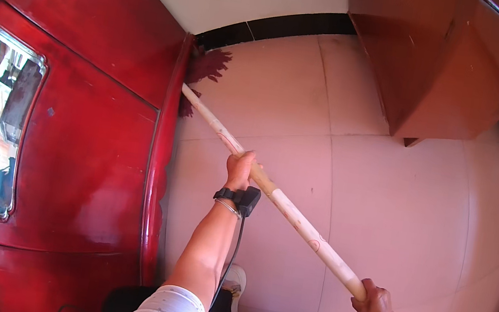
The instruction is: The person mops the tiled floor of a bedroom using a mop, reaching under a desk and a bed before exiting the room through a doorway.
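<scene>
A mop with a long, pale, patterned handle slants across the view from lower right to upper left. My left hand is closed round the handle partway along. My right hand grips its near end at the lower right. Dark red strands of the mop head spread on the floor beside the red cabinet's base, close to the wall. The cabinet's edge hides part of the mop head.
A glossy red cabinet with a mirror panel fills the left side. Pinkish floor tiles stretch across the middle. Brown wooden furniture with a small knob stands at upper right. Black skirting edges the pale wall.
</scene>
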{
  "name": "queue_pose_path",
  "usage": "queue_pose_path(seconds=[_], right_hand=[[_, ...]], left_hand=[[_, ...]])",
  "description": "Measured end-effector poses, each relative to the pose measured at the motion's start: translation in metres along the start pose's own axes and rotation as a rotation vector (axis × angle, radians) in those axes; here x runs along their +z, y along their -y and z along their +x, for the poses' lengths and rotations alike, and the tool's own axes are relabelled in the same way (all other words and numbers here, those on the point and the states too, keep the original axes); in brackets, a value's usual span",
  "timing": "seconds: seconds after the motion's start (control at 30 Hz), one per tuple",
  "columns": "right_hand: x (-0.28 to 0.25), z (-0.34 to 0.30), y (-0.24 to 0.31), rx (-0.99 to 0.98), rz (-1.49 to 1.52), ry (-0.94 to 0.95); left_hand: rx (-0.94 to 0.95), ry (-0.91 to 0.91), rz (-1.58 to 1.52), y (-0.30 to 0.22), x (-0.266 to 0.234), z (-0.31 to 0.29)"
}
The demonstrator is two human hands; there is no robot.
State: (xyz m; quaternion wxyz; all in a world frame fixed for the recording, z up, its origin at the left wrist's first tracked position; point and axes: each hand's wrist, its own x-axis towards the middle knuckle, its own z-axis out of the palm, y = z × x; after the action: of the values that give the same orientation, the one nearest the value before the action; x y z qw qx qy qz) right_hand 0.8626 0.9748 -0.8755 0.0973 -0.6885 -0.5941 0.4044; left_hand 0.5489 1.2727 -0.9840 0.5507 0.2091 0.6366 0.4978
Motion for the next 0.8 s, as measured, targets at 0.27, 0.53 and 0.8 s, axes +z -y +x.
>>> queue_pose_path(seconds=[0.27, 0.53, 0.8], right_hand=[[0.032, -0.013, -0.063, -0.046, -0.085, 0.088], [0.051, -0.083, -0.159, 0.13, -0.236, 0.147], [0.058, -0.088, -0.155, 0.32, -0.192, -0.028]], left_hand=[[0.09, 0.001, 0.033, 0.048, -0.026, -0.036], [-0.036, -0.126, -0.05, 0.146, -0.034, -0.15], [-0.127, -0.118, -0.072, 0.136, -0.011, -0.145]])
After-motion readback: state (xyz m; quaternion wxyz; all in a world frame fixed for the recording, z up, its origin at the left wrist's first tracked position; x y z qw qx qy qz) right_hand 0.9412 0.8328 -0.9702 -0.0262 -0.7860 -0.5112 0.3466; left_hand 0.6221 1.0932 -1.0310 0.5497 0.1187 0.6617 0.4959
